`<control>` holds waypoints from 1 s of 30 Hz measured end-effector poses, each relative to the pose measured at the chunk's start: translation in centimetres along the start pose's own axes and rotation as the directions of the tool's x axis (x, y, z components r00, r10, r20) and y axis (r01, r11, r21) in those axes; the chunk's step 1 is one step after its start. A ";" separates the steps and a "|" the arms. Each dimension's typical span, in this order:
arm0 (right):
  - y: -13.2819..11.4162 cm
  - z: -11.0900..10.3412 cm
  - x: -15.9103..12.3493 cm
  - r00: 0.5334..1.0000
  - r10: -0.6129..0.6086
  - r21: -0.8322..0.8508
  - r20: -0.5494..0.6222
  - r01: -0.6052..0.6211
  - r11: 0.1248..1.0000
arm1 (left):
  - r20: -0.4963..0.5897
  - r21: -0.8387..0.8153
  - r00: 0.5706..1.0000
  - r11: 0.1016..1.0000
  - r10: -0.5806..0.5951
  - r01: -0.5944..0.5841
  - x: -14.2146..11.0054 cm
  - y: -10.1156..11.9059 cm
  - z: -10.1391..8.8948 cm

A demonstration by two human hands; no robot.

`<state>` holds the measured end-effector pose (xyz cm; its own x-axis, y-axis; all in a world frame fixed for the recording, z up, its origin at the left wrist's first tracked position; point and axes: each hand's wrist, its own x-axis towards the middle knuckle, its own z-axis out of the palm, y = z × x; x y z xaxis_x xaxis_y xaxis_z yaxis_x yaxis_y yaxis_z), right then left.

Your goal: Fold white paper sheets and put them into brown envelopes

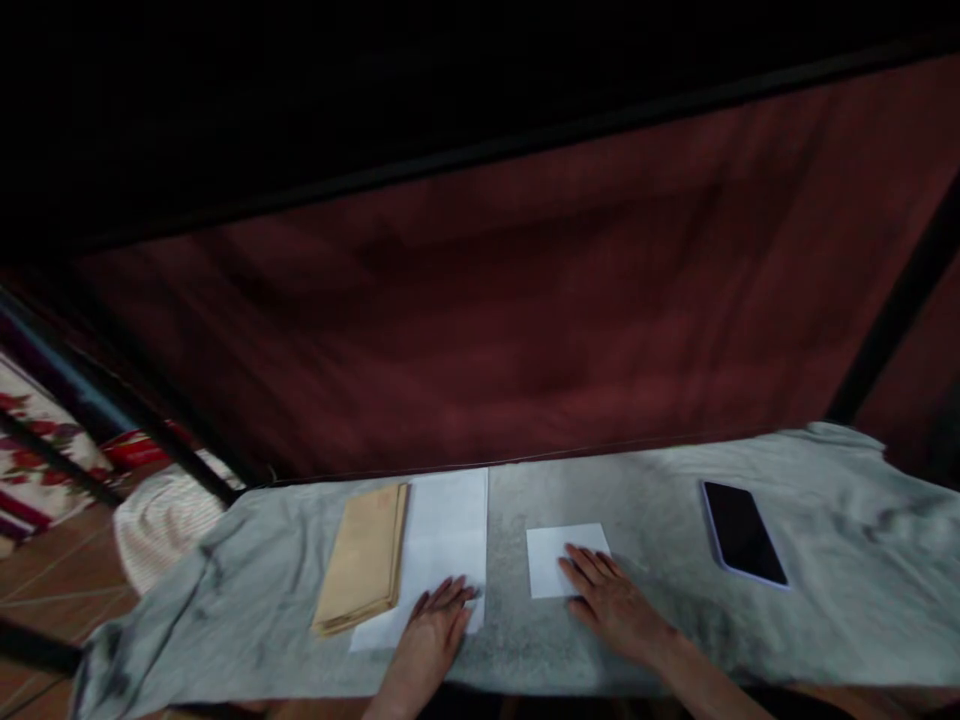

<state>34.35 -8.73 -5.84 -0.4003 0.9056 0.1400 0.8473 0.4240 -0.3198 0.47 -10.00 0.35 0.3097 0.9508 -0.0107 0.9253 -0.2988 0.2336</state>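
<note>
My left hand [436, 632] rests on a large white sheet of paper [446, 530], near its lower right corner. Its fingers lie stretched out, and a small dark spot by the fingertips is too blurred to name. My right hand [611, 600] is laid flat with fingers apart over the right part of a small white piece of paper [546, 562]. A stack of brown paper envelopes or folded bags [364, 555] covers the left side of the large sheet, to the left of my left hand.
A phone with a dark screen and pale purple edge [742, 532] lies at the right. Grey cloth [645, 490] covers the narrow table, wrinkled at both ends. Behind it hangs a dark red fabric [525, 320] between dark bars. Striped cloth [169, 520] shows at the left.
</note>
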 end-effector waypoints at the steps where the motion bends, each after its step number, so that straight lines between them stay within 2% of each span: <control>1: 0.1 0.2 0.0 1.000 -0.011 -0.003 0.000 0.011 1.000 | 0.015 -0.001 1.000 1.000 -0.007 0.007 -0.1 0.2 -0.2; 6: 0.4 0.4 -0.2 0.999 -0.042 -0.042 -0.014 0.042 0.998 | 0.077 -0.020 0.997 1.000 -0.002 0.004 -0.4 0.7 -1.3; 11: 0.2 -0.2 -0.2 0.999 -0.041 -0.062 -0.008 0.040 0.997 | -0.041 0.011 0.999 0.999 0.031 -0.031 1.2 2.6 -1.3; 13: -0.3 -1.0 -0.2 0.999 -0.029 -0.062 0.020 0.030 0.998 | -0.094 -0.024 0.993 0.997 0.069 -0.072 2.4 4.1 -0.4; 16: -1.3 -2.2 0.2 0.999 0.006 -0.068 0.037 -0.004 0.998 | -0.135 -0.059 0.977 0.983 0.163 -0.172 3.9 7.5 1.6; 19: -1.8 -2.8 0.7 0.998 0.063 -0.080 0.024 -0.061 0.995 | -0.084 -0.047 0.964 0.965 0.254 -0.258 4.8 11.1 3.9; 21: -1.9 -2.7 0.9 0.997 0.078 -0.082 0.027 -0.076 0.994 | -0.061 -0.030 0.968 0.969 0.245 -0.247 5.0 12.5 5.3; 26: -1.5 -2.2 0.9 0.995 0.097 -0.094 0.009 -0.095 0.991 | -0.123 0.049 0.973 0.980 0.196 -0.191 4.4 12.9 7.8; 30: -0.9 -1.8 0.4 0.994 0.104 -0.102 -0.024 -0.106 0.989 | -0.156 0.090 0.968 0.978 0.198 -0.186 4.1 12.8 7.9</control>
<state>34.02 -8.76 -3.78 -0.3013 0.9448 0.1286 0.9162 0.3243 -0.2356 15.37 -10.58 -4.37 0.4490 0.8737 0.1873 0.8676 -0.4764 0.1426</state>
